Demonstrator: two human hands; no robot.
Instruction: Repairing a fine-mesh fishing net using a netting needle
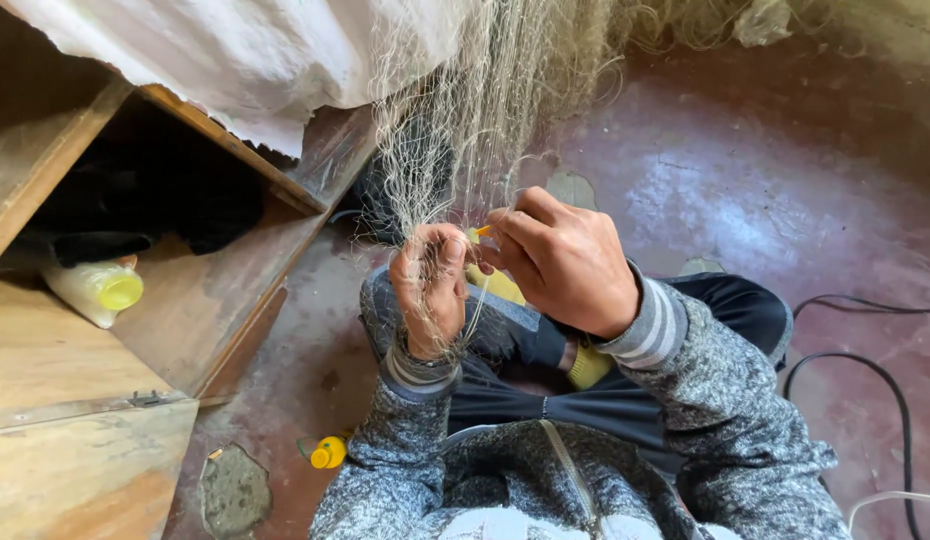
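Where hands (485,270) meet — net (465,120) above.

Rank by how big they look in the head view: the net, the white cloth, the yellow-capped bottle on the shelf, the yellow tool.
1. White cloth or net: too close to rank
2. Bottle
3. Yellow tool, mostly hidden by the right hand

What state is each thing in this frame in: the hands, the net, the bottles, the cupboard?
left hand: closed, gripping a bunch of net strands
right hand: pinching a small yellow tool at the strands
fishing net: hanging, gathered, draped over the left hand
pale bottle: lying on its side, yellow cap on
wooden cupboard: open
black cable: loose on the floor
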